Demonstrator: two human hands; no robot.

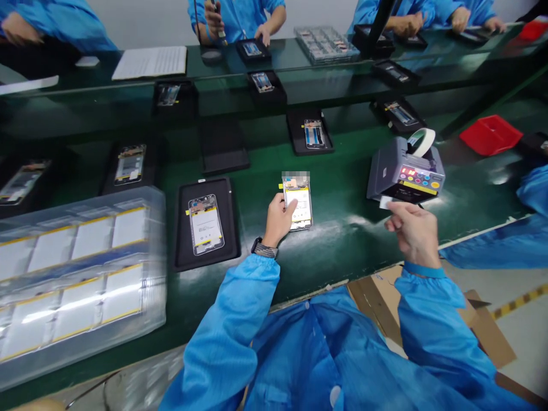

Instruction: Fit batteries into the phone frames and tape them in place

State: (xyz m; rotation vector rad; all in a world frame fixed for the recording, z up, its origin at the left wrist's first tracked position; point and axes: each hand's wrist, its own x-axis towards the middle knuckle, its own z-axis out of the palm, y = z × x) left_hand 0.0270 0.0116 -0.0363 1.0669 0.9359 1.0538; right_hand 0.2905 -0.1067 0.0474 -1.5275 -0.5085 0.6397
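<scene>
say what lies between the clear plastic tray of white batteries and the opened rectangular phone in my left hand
A black rectangular tray bearing another opened phone lies there, in the head view.

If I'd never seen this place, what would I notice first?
Probably the grey, boxy machine with a glowing red display, right of centre; the right hand pinches a small white strip by its near edge. In the middle, the left hand holds an opened phone showing a white battery. A clear plastic tray of white, yellow-edged rectangles fills the lower left.
</scene>
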